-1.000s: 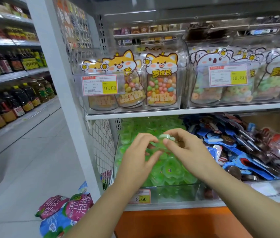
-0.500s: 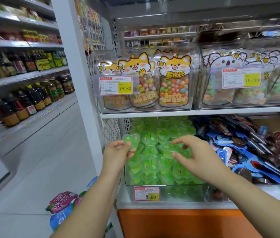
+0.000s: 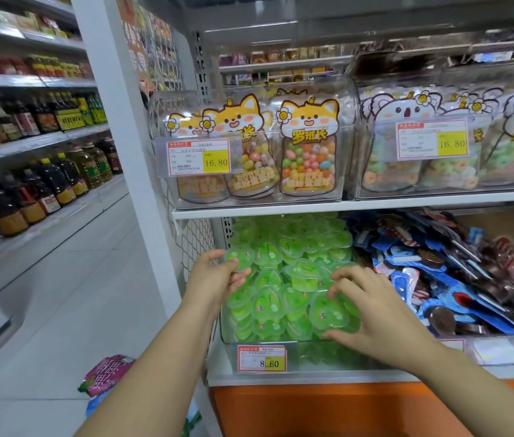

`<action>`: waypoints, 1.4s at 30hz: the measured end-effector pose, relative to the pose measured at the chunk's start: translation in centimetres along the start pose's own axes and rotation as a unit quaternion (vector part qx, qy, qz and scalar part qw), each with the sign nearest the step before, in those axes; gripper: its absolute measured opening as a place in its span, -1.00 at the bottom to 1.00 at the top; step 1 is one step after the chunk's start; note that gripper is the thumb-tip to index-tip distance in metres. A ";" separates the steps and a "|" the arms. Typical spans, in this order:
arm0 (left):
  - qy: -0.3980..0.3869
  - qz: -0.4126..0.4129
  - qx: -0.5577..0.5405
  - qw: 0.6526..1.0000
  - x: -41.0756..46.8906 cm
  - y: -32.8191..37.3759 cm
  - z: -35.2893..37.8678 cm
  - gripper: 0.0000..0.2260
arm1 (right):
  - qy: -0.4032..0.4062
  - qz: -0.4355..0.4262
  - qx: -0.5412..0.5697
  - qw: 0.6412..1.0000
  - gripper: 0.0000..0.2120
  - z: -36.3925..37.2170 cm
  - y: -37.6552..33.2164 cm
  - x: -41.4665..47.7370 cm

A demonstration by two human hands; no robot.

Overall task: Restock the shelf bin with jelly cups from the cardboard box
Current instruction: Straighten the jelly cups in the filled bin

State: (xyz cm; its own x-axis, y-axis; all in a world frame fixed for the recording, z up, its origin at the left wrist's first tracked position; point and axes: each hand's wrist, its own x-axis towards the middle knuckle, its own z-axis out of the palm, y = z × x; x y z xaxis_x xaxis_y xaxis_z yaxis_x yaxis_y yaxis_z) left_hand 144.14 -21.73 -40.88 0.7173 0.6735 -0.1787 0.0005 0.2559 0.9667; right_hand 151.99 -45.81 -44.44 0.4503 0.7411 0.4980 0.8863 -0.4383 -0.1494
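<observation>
Pinching one cup (image 3: pixel 239 259) between thumb and fingertips of the left hand (image 3: pixel 217 277), up at the left edge of the bin (image 3: pixel 312 354), lid facing out, probably for laying flat onto the heap. Spreading the right hand (image 3: pixel 372 310), fingers bent, over the front-right cups (image 3: pixel 268 305), thumb low by the front wall; steadying or gripping, cannot tell. Heaped green almost up to the shelf (image 3: pixel 280 207) above, so little headroom for reaching deeper. Crowded by blue packets (image 3: pixel 422 279) just to the right. No box in view. Down on the floor, pink bags (image 3: pixel 107 372); across the aisle, bottles (image 3: pixel 44 190).
</observation>
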 end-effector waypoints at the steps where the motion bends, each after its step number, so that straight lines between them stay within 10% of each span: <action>1: -0.002 -0.003 0.002 1.000 -0.1 -0.1 0.1 -0.74 | 0.003 0.002 0.000 1.000 -0.54 0.0 0.1 0.0; 19: 0.002 -0.008 0.027 1.000 0.2 -0.4 -0.1 -0.63 | 0.013 -0.014 -0.003 1.000 -0.57 0.7 0.6 0.0; 42: 0.053 0.192 0.248 0.948 -2.1 -1.1 -0.7 -0.77 | 0.040 -0.018 -0.043 0.998 -0.51 1.7 1.0 -0.9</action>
State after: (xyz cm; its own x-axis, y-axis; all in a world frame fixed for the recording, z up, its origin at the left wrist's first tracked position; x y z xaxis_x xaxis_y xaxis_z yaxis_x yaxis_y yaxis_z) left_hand 142.20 -22.92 -41.69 0.6571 0.7236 0.2111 0.1002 -0.3614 0.9270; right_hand 152.68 -46.04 -46.45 0.4058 0.7150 0.5692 0.8873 -0.4576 -0.0577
